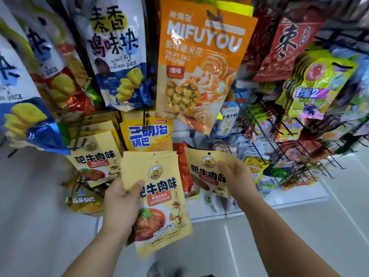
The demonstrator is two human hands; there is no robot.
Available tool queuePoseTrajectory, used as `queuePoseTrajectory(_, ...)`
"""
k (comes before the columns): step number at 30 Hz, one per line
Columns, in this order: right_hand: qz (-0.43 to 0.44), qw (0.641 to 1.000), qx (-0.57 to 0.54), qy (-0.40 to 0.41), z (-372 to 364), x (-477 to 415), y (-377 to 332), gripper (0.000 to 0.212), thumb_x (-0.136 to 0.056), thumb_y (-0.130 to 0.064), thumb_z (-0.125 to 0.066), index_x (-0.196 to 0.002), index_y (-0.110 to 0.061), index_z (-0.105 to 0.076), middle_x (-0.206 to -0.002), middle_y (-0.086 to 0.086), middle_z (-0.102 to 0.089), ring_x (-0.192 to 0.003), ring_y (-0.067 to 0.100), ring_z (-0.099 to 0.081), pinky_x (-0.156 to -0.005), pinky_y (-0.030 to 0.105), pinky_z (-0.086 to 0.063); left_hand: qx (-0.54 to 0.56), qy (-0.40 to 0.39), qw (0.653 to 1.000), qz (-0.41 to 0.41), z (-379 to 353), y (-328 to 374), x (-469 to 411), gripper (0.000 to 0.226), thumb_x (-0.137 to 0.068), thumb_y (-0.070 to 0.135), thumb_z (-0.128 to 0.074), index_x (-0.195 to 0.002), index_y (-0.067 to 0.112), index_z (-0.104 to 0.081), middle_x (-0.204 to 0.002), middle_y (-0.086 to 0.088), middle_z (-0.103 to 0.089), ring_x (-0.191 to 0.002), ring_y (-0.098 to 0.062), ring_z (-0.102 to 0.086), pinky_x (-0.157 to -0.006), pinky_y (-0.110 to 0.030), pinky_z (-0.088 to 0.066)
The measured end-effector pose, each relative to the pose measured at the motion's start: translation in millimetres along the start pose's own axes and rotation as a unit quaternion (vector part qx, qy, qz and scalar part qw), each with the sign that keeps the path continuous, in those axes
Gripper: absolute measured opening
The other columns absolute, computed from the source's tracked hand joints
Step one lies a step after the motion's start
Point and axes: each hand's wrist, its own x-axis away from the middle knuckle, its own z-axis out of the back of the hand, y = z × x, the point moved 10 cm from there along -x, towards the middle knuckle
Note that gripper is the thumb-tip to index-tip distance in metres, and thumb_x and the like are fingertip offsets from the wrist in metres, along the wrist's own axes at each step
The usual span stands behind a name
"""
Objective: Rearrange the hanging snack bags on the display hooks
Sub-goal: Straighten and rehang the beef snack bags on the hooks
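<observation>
Tan beef-flavour bags: location? (A)

Stack of tan bags (159, 198) is in the left hand (118, 200), held low in front of the rack and off the hooks. Thumb lies across the front and the fingers (111, 188) curl behind, grasping the stack's left edge. (B)

Right side? (A)

Right hand (237, 180) grasps a single tan bag (201, 172) by its upper right part, fingers closed on it. It sits just right of the stack, at about the same height. Cannot tell whether the two touch. (B)

On the hooks? (A)

Hanging tan bags (95, 162) of the same print sit at lower left, just beside the stack. Directly above the stack hangs a yellow bag (147, 134) with blue characters. Higher up hangs an orange popcorn bag (199, 62), tilted. A white-and-blue bag (117, 52) is to its left and a red bag (287, 43) to its right. (B)

Far right? (A)

Black wire hooks (279, 136) carry small mixed packets, blurred, print not legible. A white base shelf (289, 194) runs below them, on a pale floor (309, 236). (B)
</observation>
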Motion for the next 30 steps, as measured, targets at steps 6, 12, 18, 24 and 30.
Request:
queuePoseTrajectory(6,-0.018,1.000,0.023,0.002,14,-21,5,0.017,-0.103,-0.030,-0.062,-0.115,-0.020,-0.070,-0.100,-0.002,-0.077,-0.093,0.019,-0.072,-0.077,0.037,-0.060,-0.021,-0.024,0.999,0.010,-33,1,-12,0.021,-0.096,0.013,-0.072,-0.097,0.034,-0.072,-0.098,0.012,-0.080,-0.096,-0.015,-0.075,-0.088,-0.041,-0.056)
queuePoseTrajectory(12,0.008,0.998,0.019,-0.057,-6,-54,3,0.022,-0.104,-0.032,-0.061,-0.111,-0.014,-0.070,-0.099,0.004,-0.074,-0.085,0.017,-0.069,-0.065,0.030,-0.052,-0.047,0.029,0.998,0.014,-28,18,-14,0.017,-0.097,0.016,-0.071,-0.093,0.032,-0.068,-0.094,0.014,-0.075,-0.094,-0.015,-0.071,-0.091,-0.048,-0.056)
queuePoseTrajectory(18,0.055,0.991,0.019,-0.117,-23,-82,8,0.026,-0.103,-0.032,-0.061,-0.117,-0.013,-0.072,-0.105,0.004,-0.074,-0.098,0.022,-0.067,-0.075,0.029,-0.045,-0.026,0.098,0.995,0.007,-30,29,17,0.017,-0.099,0.012,-0.068,-0.112,0.024,-0.070,-0.106,0.010,-0.077,-0.096,-0.007,-0.074,-0.094,-0.041,-0.056)
queuePoseTrajectory(24,0.105,0.985,0.006,-0.137,-23,-90,4,0.028,-0.103,-0.031,-0.062,-0.112,-0.008,-0.073,-0.101,0.007,-0.077,-0.094,0.023,-0.070,-0.082,0.039,-0.057,-0.010,0.152,0.988,0.010,-49,23,51,0.019,-0.099,0.007,-0.067,-0.105,0.025,-0.069,-0.086,0.024,-0.075,-0.076,0.014,-0.069,-0.075,-0.017,-0.051)
queuePoseTrajectory(30,0.114,0.981,-0.024,-0.155,-24,-95,1,0.023,-0.102,-0.029,-0.063,-0.104,-0.008,-0.073,-0.089,0.005,-0.075,-0.080,0.021,-0.066,-0.079,0.041,-0.055,0.002,0.165,0.986,0.025,-64,20,68,0.023,-0.100,0.007,-0.065,-0.101,0.030,-0.066,-0.076,0.033,-0.072,-0.072,0.018,-0.066,-0.057,0.000,-0.045)
